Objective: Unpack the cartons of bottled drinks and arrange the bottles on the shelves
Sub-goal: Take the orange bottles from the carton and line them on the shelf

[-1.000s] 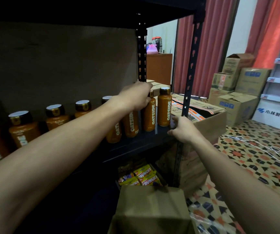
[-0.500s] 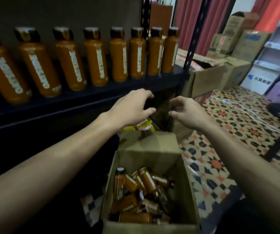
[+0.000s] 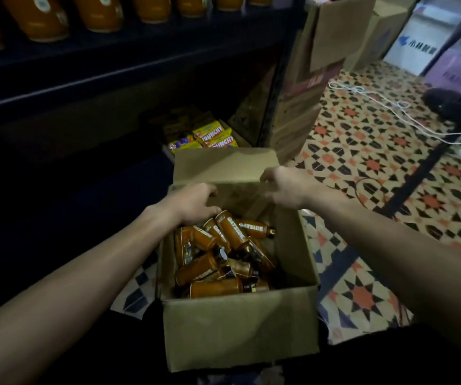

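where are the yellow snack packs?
Head view, upper centre: yellow snack packs under the shelf, just beyond the open carton, left of the rack post.

Two bare forearms (image 3: 85, 262), bare hands (image 3: 193, 202) (image 3: 285, 187)

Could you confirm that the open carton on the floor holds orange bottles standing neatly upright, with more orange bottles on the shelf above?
Not quite: the head view shows the orange bottles in the open carton lying jumbled on their sides, not standing upright. The rest holds: the carton sits on the floor, and more orange bottles stand on the shelf above.
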`<act>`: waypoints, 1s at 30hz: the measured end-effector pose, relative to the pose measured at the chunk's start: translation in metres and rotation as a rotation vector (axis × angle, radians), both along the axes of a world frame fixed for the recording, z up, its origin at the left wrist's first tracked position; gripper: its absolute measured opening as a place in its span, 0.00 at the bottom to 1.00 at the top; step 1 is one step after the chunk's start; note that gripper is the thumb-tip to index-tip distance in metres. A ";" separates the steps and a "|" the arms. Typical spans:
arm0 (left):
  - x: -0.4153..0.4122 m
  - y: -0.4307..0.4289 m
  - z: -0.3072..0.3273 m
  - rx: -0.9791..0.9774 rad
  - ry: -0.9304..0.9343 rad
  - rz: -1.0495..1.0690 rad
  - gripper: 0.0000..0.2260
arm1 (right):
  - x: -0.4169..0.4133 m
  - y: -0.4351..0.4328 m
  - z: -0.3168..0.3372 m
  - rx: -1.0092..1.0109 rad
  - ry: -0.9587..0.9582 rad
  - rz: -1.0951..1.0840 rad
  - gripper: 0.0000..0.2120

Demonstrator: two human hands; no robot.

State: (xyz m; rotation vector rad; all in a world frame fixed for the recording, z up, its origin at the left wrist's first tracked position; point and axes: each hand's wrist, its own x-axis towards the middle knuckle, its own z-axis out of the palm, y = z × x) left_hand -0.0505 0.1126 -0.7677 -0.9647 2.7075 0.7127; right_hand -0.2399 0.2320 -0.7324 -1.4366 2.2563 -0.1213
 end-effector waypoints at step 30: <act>0.001 0.019 -0.150 0.217 -0.335 -0.097 0.27 | 0.056 -0.013 -0.206 0.333 -0.294 -0.411 0.30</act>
